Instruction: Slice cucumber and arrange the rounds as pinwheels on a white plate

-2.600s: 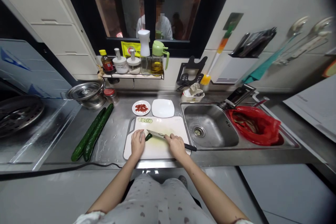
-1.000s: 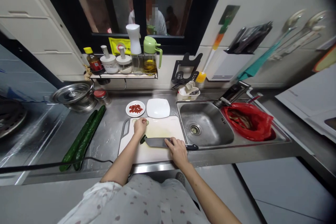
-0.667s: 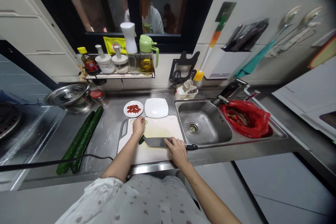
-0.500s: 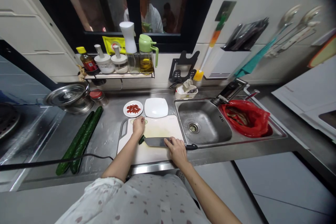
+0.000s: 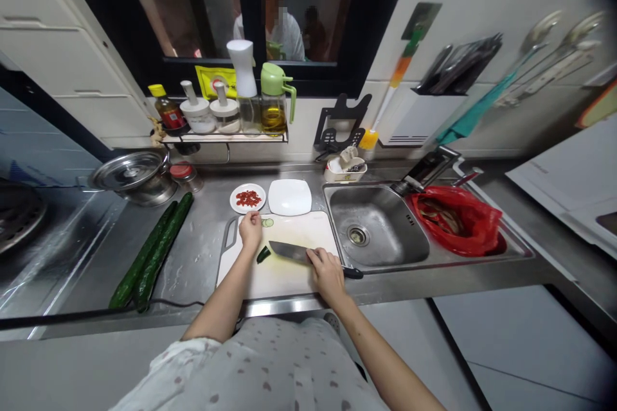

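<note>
My right hand (image 5: 328, 273) grips a kitchen knife (image 5: 292, 252) where blade and handle meet. Its blade points left over the white cutting board (image 5: 299, 286), and the black handle sticks out to the right. Just left of the tip, apart from it, lies a short dark green cucumber piece (image 5: 263, 254). My left hand (image 5: 250, 230) is at the board's upper left with its fingers curled together; whether anything is inside them is hidden. Thin cucumber slices (image 5: 268, 223) lie right beside those fingers.
Behind the board stand a small plate of chopped red pieces (image 5: 248, 198) and a white square plate (image 5: 290, 197). Two whole cucumbers (image 5: 154, 253) lie left, near a lidded pot (image 5: 130, 176). At right are the sink (image 5: 378, 231) and a red bag (image 5: 457, 221).
The knife blade has come away from the cucumber piece, its tip now angled farther back. My left hand has shifted slightly, and the slices show more clearly beside it.
</note>
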A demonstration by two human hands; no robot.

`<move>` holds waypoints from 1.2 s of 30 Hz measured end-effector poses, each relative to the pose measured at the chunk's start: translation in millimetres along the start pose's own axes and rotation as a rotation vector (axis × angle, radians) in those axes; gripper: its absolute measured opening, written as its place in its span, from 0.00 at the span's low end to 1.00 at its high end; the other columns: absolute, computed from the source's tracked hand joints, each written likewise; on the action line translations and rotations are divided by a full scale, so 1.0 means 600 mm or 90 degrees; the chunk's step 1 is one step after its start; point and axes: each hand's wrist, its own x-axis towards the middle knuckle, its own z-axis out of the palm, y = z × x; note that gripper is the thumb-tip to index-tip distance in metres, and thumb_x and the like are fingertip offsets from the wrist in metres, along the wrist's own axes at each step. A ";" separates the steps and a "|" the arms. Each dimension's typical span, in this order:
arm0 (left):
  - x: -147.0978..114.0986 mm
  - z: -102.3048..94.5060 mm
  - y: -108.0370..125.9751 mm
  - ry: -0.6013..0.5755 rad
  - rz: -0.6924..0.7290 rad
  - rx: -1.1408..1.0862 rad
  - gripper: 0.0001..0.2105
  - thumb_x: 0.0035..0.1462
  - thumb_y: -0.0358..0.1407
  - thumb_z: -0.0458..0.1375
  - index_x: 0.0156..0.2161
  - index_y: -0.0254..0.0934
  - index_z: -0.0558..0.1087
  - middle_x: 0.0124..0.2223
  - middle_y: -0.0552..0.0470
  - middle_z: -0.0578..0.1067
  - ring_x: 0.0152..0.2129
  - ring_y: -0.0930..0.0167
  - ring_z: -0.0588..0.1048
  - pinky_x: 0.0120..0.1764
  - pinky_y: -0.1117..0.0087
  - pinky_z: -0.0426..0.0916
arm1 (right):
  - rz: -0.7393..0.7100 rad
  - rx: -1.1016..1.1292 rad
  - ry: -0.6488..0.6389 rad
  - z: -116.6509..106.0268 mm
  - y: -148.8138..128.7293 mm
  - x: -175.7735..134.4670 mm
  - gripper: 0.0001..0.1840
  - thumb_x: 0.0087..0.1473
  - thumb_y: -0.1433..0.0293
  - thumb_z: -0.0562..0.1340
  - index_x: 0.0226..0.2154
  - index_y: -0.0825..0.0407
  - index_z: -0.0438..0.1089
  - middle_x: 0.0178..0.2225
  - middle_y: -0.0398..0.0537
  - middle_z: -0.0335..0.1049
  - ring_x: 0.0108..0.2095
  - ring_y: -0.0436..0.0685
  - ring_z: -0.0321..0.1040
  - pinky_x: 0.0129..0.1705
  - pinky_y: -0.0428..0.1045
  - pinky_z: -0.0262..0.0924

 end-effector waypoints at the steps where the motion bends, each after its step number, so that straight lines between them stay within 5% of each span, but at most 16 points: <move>1: -0.004 -0.004 -0.002 0.016 -0.010 -0.021 0.11 0.53 0.35 0.52 0.39 0.36 0.73 0.31 0.51 0.75 0.28 0.71 0.72 0.36 0.72 0.65 | 0.003 -0.001 -0.001 -0.002 0.000 0.001 0.21 0.59 0.73 0.52 0.54 0.49 0.66 0.43 0.52 0.66 0.39 0.56 0.59 0.40 0.50 0.47; 11: -0.081 -0.055 -0.019 0.051 -0.021 -0.066 0.12 0.57 0.38 0.50 0.43 0.38 0.71 0.38 0.50 0.76 0.33 0.71 0.73 0.40 0.72 0.67 | 0.030 0.014 -0.007 -0.008 -0.015 0.014 0.22 0.57 0.76 0.53 0.53 0.48 0.66 0.43 0.51 0.66 0.40 0.55 0.61 0.41 0.49 0.50; 20: -0.157 -0.080 -0.059 -0.148 0.258 0.042 0.09 0.53 0.37 0.58 0.41 0.40 0.72 0.42 0.48 0.74 0.43 0.65 0.71 0.48 0.64 0.66 | 0.077 0.198 -0.014 -0.004 -0.022 0.023 0.19 0.63 0.71 0.46 0.51 0.52 0.65 0.42 0.50 0.67 0.38 0.52 0.66 0.41 0.45 0.56; 30: -0.164 -0.081 -0.071 -0.180 0.234 0.011 0.10 0.57 0.36 0.54 0.44 0.40 0.74 0.42 0.49 0.76 0.39 0.70 0.74 0.45 0.67 0.69 | 0.056 0.129 -0.180 -0.023 -0.058 0.037 0.14 0.64 0.69 0.47 0.42 0.53 0.66 0.40 0.50 0.71 0.38 0.52 0.68 0.38 0.45 0.53; 36: -0.168 -0.077 -0.080 -0.134 0.279 0.025 0.11 0.59 0.36 0.52 0.43 0.41 0.75 0.41 0.48 0.76 0.41 0.70 0.74 0.48 0.67 0.68 | 0.012 0.095 -0.254 -0.029 -0.088 0.043 0.13 0.63 0.71 0.48 0.42 0.53 0.65 0.40 0.52 0.71 0.38 0.54 0.69 0.38 0.46 0.54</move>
